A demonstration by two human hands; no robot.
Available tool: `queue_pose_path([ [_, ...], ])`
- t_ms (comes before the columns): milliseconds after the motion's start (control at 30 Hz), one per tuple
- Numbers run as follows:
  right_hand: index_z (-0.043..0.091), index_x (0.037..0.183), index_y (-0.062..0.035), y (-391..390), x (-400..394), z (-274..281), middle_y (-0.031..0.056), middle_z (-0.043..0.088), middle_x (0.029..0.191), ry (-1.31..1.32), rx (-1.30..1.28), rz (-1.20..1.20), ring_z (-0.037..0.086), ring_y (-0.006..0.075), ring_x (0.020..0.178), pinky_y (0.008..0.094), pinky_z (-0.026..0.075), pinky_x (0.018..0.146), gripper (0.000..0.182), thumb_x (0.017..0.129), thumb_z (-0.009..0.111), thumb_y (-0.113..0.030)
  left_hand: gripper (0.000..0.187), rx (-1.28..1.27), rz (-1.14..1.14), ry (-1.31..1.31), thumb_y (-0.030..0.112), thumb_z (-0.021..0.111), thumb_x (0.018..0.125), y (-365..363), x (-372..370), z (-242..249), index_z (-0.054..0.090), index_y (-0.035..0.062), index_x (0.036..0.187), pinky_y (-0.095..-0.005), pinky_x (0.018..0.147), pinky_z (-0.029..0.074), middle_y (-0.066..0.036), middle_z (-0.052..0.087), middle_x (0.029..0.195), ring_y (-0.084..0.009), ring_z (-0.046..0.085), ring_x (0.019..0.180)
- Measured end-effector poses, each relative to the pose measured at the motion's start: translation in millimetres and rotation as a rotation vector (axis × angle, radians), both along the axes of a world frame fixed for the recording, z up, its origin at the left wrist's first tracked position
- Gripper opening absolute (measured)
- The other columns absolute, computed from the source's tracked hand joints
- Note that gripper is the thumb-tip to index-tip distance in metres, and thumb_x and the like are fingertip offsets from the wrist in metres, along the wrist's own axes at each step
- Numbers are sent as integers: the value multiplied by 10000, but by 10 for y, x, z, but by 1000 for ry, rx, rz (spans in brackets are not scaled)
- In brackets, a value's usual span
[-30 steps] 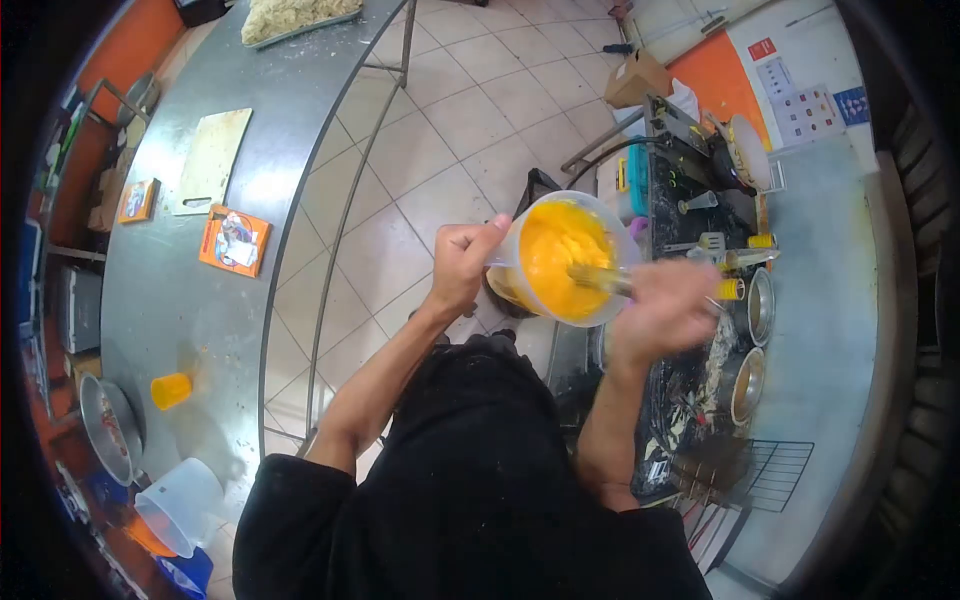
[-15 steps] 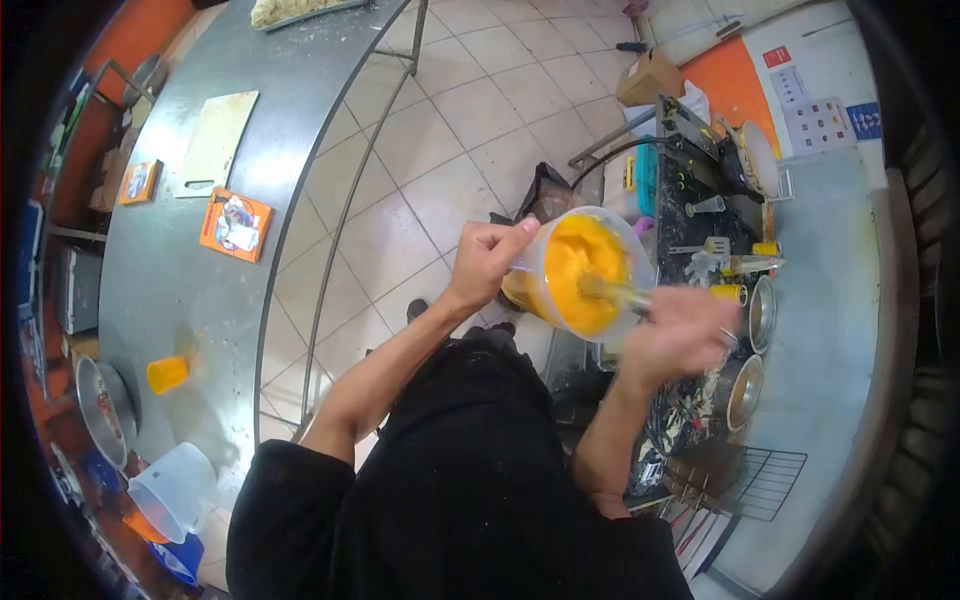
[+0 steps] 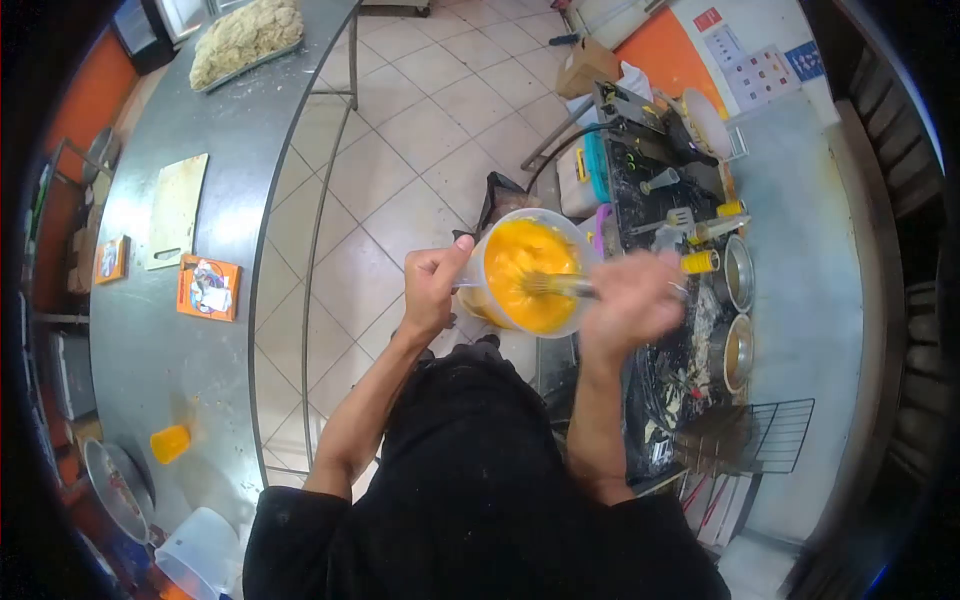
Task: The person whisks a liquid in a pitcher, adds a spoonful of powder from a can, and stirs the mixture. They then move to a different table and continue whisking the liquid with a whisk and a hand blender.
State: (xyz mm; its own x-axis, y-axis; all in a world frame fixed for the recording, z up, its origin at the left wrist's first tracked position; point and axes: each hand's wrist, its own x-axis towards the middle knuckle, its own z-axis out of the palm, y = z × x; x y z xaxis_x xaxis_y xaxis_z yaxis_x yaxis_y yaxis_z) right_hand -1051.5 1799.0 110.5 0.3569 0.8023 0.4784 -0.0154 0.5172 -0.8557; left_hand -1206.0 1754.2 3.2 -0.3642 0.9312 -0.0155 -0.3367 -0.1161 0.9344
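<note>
My left hand [image 3: 430,290] is closed on the handle of a clear plastic jug [image 3: 484,308], its thumb on top. The jug is tilted so that its mouth faces me, and a thick yellow-orange mixture [image 3: 512,258] shows inside. My right hand [image 3: 632,308], smeared by motion, grips a whisk [image 3: 562,286] at the jug's right side. The whisk's wires dip into the mixture. Both hands are in mid-air in front of my body, above the tiled floor.
On the left, a steel table [image 3: 215,390] bears dough [image 3: 245,42], a cutting board [image 3: 178,210], an orange box [image 3: 208,288] and a yellow cup [image 3: 170,443]. To my right, metal bowls [image 3: 738,355], a slotted spatula [image 3: 680,220] and a wire rack [image 3: 785,435] crowd the black worktop.
The view has shifted, so the jug and both hands appear farther left. The whisk has moved within the mixture and lies more level. Both hands keep their hold.
</note>
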Motion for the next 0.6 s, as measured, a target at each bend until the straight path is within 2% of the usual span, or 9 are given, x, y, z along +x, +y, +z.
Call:
queue_pose_path([
  [33,310,628,-97,-33,-51,-12,-12,316,477,152,-119,161,291,69,378,238,273,366,411,997,415,-245,494,34,12,8,304,603,918,22,-6,21,541,39,505,-245,427,233,68,431,489,-28,342,463],
  [133,312,632,-97,-93,114,369,-14,322,481,230,1,197,294,66,377,244,269,367,403,995,422,-230,498,5,14,20,318,604,915,-19,-41,22,545,39,507,-244,431,234,59,432,486,-29,346,464],
  [167,312,638,-103,-101,75,499,-22,310,485,262,46,118,290,61,379,247,266,368,396,998,419,-228,498,5,8,17,318,604,915,-23,-41,16,545,39,507,-244,431,234,59,432,486,-29,346,464],
  [267,289,614,-116,-13,-80,82,-28,282,485,73,-87,130,278,57,380,247,264,368,424,1005,397,-244,507,32,1,-4,316,603,914,4,-48,29,521,42,495,-249,432,231,52,431,483,-33,349,464],
  [333,290,617,-116,-82,-27,227,-30,281,488,97,-122,211,285,61,382,249,269,370,416,999,408,-230,521,-2,23,65,314,602,913,34,-32,40,490,50,478,-254,430,225,54,420,476,-40,339,454],
  [433,306,641,-107,-80,144,412,-28,312,489,275,36,128,295,68,386,250,276,376,383,988,435,-207,526,-20,18,1,311,603,910,2,-49,-27,461,66,468,-256,430,218,59,402,472,-44,325,447],
  [533,308,612,-113,-32,-42,-36,-21,316,484,175,-126,164,287,70,383,254,287,378,412,991,427,-223,519,-34,25,-27,309,609,904,55,-35,-34,458,77,466,-256,431,211,63,388,471,-46,320,445],
  [567,319,617,-111,-83,-27,126,-24,315,482,195,-150,252,287,70,381,256,300,386,402,988,431,-217,519,-24,24,-21,309,609,904,68,-33,-58,458,77,466,-256,431,211,63,388,471,-46,320,445],
  [600,321,626,-106,-106,121,323,-27,307,478,248,-17,171,286,67,380,259,298,388,398,989,436,-220,517,-27,26,-36,307,612,902,75,-50,-88,455,81,464,-255,433,210,62,388,473,-45,319,447],
])
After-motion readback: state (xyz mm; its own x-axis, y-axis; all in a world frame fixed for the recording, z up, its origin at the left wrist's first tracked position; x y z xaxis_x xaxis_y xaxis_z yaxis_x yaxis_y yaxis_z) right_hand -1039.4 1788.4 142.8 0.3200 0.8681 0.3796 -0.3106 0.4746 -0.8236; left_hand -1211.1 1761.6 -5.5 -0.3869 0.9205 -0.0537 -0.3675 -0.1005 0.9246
